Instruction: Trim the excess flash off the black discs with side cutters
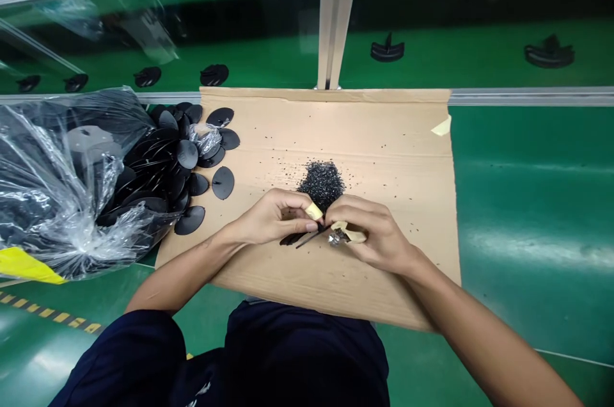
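Note:
My left hand is closed on a thin black plastic disc, held edge-on just above the cardboard sheet. Tape wraps its fingertip. My right hand is closed on a small metal tool whose tip meets the disc's rim; tape covers its thumb too. Directly behind both hands lies a small heap of black shavings.
A clear plastic bag spills several black discs onto the cardboard's left side. Behind a metal rail runs a green conveyor with black parts on it. A metal post rises at the middle back. Green table surface on the right.

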`<state>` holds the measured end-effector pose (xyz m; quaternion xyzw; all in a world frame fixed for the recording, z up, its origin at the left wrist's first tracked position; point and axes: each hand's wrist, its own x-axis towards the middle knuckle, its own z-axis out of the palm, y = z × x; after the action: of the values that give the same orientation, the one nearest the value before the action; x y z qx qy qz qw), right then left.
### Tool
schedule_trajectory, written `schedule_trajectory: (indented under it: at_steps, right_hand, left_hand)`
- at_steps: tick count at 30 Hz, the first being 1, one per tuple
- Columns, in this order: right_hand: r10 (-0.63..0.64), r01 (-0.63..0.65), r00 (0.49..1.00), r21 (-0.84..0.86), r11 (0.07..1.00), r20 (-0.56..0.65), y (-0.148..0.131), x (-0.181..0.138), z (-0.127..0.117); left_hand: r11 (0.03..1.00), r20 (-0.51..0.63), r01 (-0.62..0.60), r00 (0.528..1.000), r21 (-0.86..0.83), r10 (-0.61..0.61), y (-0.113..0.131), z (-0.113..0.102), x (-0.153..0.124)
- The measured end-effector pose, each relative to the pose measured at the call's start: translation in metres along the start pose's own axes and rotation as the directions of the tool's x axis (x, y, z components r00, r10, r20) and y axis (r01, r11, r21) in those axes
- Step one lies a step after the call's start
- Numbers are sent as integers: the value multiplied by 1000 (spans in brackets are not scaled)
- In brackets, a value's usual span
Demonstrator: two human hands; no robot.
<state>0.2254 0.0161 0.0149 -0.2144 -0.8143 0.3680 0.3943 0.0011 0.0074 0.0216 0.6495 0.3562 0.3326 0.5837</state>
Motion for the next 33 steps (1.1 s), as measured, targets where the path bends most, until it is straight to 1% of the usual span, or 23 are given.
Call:
schedule_trajectory:
  at_steps: [3, 7, 9, 10, 11, 13, 15, 17, 18, 21, 24, 26, 28, 33]
  right_hand:
    - [-35, 35, 999, -23, 999, -3, 2, 0, 1]
    - [-65, 51, 989, -100, 994, -134, 4, -2, 6]
    - [-78, 48, 979, -161, 986, -187, 4, -2, 7]
    - [-84, 46, 976, -187, 981, -202, 4, -3, 7]
    - [-86, 42, 973, -202, 978, -214, 3, -3, 7]
    - [-74, 30, 971, -190, 981, -227, 3, -2, 6]
    - [-38, 4, 971, -144, 990, -236, 2, -2, 3]
    - [5, -40, 966, -131, 991, -257, 2, -1, 0]
    - [24, -65, 964, -152, 986, -263, 3, -1, -2]
    - [39, -106, 974, -299, 948, -222, 8, -2, -9]
    - [18, -78, 990, -450, 889, -136, 15, -4, -11]
    - [10, -66, 994, -520, 852, -110, 18, -5, -11]
    - [13, -67, 995, -557, 828, -100, 18, -5, -12]
    - [23, -58, 998, -589, 806, -66, 17, -4, -16]
  left_hand:
    - [999, -15, -20, 1000, 36, 21, -2, 0, 1]
    - [997, -84, -75, 994, -13, 73, -7, 2, 1]
    - [992, -92, -115, 990, -43, 111, -9, 4, 1]
    - [991, -96, -134, 987, -29, 131, -10, 5, 1]
    - [988, -109, -153, 982, 16, 154, -10, 6, 1]
    - [965, -154, -195, 963, 175, 223, -12, 7, 0]
    - [910, -186, -248, 929, 332, 321, -12, 8, 0]
    - [858, -195, -304, 891, 415, 410, -10, 7, 0]
    - [839, -196, -325, 875, 437, 442, -10, 7, 1]
    - [803, -195, -361, 846, 474, 496, -7, 5, 2]
    - [780, -157, -394, 839, 486, 521, -7, 5, 1]
    - [768, -135, -410, 836, 492, 533, -8, 5, 0]
    - [761, -125, -415, 834, 499, 537, -10, 5, 0]
    - [760, -122, -425, 830, 492, 544, -9, 4, 1]
